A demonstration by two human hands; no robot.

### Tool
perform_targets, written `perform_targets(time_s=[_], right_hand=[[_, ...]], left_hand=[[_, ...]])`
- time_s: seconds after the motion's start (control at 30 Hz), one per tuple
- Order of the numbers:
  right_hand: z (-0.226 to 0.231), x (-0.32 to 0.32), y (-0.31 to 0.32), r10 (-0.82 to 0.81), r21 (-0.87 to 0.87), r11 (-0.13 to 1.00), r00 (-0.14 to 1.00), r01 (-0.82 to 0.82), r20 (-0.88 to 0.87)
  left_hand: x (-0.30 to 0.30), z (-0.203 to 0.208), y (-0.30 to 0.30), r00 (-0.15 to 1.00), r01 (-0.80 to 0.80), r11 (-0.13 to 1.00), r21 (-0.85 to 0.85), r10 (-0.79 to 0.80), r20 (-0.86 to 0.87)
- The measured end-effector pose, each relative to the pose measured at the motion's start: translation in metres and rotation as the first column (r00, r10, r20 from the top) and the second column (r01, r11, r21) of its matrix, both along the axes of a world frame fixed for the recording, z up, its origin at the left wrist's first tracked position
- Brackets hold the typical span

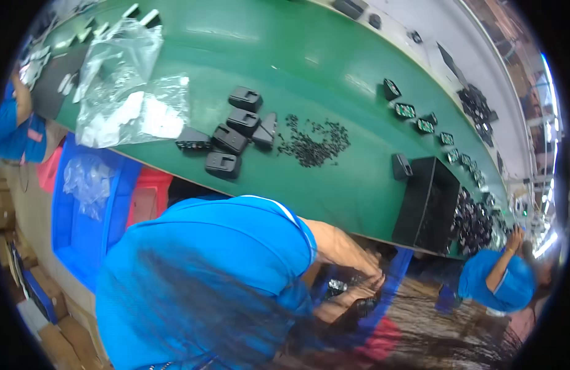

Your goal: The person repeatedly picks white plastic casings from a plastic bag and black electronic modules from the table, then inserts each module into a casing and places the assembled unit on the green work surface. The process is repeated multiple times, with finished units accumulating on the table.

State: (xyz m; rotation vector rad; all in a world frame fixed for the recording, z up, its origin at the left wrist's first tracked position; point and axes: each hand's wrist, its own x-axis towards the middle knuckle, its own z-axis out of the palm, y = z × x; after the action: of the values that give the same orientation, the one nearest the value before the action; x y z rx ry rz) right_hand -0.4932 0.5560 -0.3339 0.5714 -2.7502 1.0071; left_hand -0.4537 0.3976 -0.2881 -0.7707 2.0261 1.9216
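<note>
Green conveyor belt (334, 68) sweeps across the upper view. Your blue shirt (211, 271) fills the lower middle; you're bent below the belt edge. Clear plastic bags (128, 92) heaped on the belt's left end. Black bin (424, 206) stands at the near edge. Black housings (232, 139) clustered mid-belt, a scatter of small black parts (313, 143) just beside them. Your right hand (371, 271) reaches under the belt at a dark part (338, 285); grip unclear. Left hand (334, 308) lower, partly hidden; can't tell.
</note>
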Motion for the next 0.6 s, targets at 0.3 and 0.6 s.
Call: perform_targets(time_s=[0.3, 0.6], right_hand=[[-0.011, -0.023, -0.026, -0.113, 0.294, 0.949, 0.993, 0.114, -0.020], [0.023, -0.029, -0.074, -0.241, 0.344, 0.894, 0.956, 0.286, -0.169]], left_hand=[[0.051, 0.060, -0.017, 0.750, -0.081, 0.761, -0.644, -0.379, -0.542], [0.359, 0.209, -0.202, 0.826, -0.381, 0.724, -0.574, -0.012, -0.563]])
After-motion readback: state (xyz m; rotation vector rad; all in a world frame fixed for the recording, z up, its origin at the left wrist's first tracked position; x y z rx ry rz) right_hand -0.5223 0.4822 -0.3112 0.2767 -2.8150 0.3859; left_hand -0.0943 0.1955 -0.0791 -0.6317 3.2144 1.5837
